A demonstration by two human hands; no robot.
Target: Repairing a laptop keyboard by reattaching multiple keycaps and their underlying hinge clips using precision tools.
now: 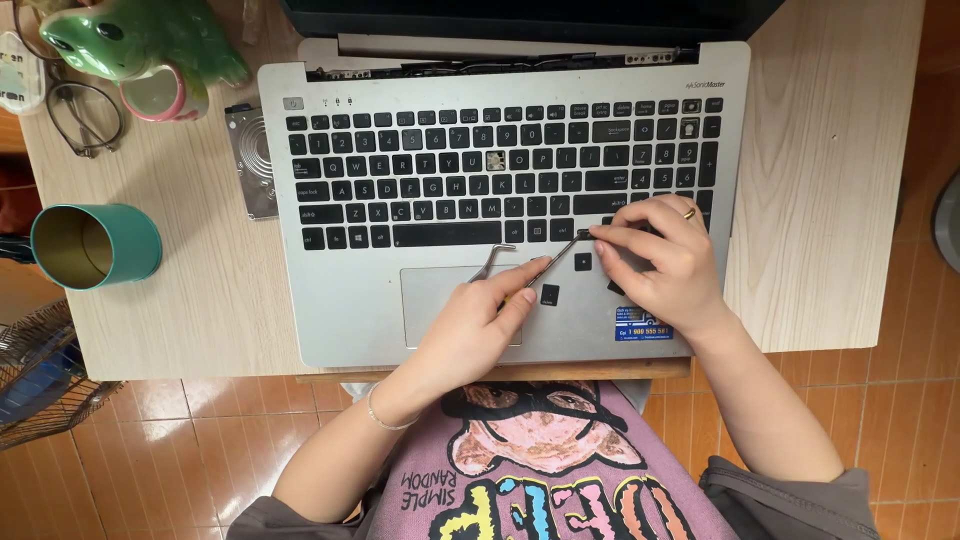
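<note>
1. Metal tweezers (pixel 520 262) sit pinched in the left hand (pixel 480 325), tips reaching the right hand's (pixel 665 265) fingertips.
2. Right hand presses closed on the laptop keyboard (pixel 500 170), hiding keys beneath.
3. Loose black keycaps (pixel 550 294) lie between both hands.

The person wears a pinkish-purple top (pixel 545 470) with a cartoon animal face in black glasses printed on the chest and multicoloured block lettering under that face. Grey sleeves (pixel 790 500) are pushed up past the elbows on either side of the print, leaving both forearms bare. The left hand (pixel 480 320) has 1 thin beaded bracelet (pixel 385 420) at its wrist. The right hand (pixel 665 255) carries 1 gold ring (pixel 689 212).
</note>
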